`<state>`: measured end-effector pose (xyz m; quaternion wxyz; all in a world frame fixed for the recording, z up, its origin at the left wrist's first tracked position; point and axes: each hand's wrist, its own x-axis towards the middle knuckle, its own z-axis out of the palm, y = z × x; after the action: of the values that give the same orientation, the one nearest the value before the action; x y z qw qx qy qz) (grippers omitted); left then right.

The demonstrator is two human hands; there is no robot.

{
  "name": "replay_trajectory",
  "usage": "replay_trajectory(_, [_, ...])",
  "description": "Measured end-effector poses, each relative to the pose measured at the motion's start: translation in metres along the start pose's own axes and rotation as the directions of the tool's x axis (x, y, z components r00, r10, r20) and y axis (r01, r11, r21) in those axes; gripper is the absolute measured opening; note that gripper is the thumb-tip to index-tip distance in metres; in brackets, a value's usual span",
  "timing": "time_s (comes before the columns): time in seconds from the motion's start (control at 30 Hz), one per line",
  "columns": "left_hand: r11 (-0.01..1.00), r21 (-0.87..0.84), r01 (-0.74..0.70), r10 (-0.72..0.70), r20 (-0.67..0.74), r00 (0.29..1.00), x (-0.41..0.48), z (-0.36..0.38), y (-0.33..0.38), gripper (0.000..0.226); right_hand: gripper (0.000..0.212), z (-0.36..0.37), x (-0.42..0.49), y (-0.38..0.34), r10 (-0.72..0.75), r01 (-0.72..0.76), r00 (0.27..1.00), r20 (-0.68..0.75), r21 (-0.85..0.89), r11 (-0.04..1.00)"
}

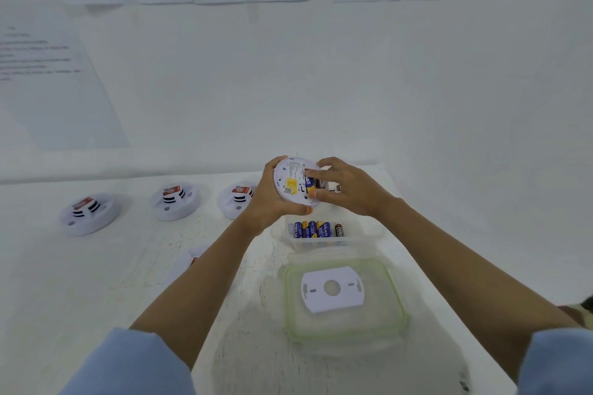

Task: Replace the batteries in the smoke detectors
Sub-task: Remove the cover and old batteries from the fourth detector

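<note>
A round white smoke detector (290,181) is held up above the table, its back side with a yellow label facing me. My left hand (268,199) grips its left rim. The fingers of my right hand (345,187) press on a blue and yellow battery (309,183) in the detector's open compartment. Just below, a clear plastic box (301,245) holds several blue and yellow batteries (313,229). A white mounting plate (332,289) lies on the green-rimmed lid (398,308) near me.
Three more white smoke detectors (90,212) (175,200) (236,202) stand in a row on the white table (96,282) at the left. A white piece (186,261) lies partly under my left forearm. Papers hang on the wall behind. The table's right edge runs close to my right arm.
</note>
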<state>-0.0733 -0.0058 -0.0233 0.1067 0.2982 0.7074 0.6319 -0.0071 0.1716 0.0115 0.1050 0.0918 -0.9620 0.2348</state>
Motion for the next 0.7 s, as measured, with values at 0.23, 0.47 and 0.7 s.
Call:
replay_trajectory(0.23, [0.999,0.028,-0.024,0.023,0.021,1.0,0.006,0.004,-0.001,0.101,0.052,-0.004,0.01,0.007,0.1,-0.085,0.994,-0.033,0.31,0.947])
replay_trajectory(0.47, [0.997,0.063,-0.038,0.038,-0.008,0.999,0.006,-0.002,-0.008,0.103,0.054,-0.022,0.002,0.016,0.249,-0.244,0.935,0.252,-0.054,0.968])
replay_trajectory(0.7, [0.994,0.097,-0.054,0.055,-0.006,0.998,0.006,0.003,-0.01,0.105,0.061,-0.003,-0.005,0.011,0.393,-0.215,0.798,0.457,-0.394,0.894])
